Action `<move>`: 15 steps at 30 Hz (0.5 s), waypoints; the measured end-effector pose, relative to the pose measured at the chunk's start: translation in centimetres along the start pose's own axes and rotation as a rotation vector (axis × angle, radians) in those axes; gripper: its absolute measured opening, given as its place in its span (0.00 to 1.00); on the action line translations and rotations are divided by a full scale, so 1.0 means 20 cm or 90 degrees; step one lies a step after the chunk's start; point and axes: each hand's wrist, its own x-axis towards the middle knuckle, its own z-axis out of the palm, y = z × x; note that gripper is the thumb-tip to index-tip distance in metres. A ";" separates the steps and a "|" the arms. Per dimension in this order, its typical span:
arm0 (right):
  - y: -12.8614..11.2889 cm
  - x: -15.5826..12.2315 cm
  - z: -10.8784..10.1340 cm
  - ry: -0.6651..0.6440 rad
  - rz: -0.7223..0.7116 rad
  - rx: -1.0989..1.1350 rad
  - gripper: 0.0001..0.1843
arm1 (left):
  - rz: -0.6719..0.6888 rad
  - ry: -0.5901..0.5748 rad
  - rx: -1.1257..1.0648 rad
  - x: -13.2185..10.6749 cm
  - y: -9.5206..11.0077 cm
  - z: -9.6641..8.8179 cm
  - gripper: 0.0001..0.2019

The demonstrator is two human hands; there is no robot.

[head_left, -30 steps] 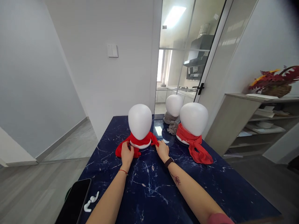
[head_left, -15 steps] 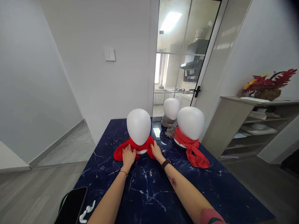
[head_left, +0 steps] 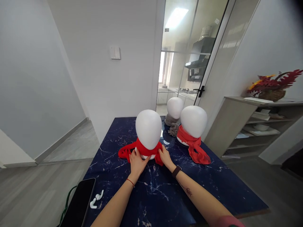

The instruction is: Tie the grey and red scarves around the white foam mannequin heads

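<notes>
A smooth white mannequin head (head_left: 148, 129) stands on the dark blue marbled table (head_left: 151, 195) with a red scarf (head_left: 148, 150) wrapped round its neck. My left hand (head_left: 137, 164) grips the scarf's lower left front, fingertips on the cloth and thumb stretched along the white base. On the other side, my right hand (head_left: 166, 157) pinches the scarf between thumb and fingers. One scarf end spreads over the table at the left; some red cloth hangs below my right hand. My right fingertips are partly hidden in the folds.
Right of my hands stands another white head (head_left: 193, 121) with a knotted red scarf (head_left: 197, 153). Behind it is a head (head_left: 175, 107) in a grey scarf (head_left: 174, 127). A phone (head_left: 79, 201) and white earbuds (head_left: 96, 199) lie front left. A shelf unit (head_left: 236, 107) stands at right.
My left hand has shifted from the scarf's top left side to its lower front, with the thumb now spread along the base. The view has turned slightly. My right hand still pinches the scarf.
</notes>
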 end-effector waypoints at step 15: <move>-0.98 0.92 -0.34 -0.201 0.015 0.076 0.03 | 0.008 0.034 -0.111 0.01 -0.07 0.05 0.52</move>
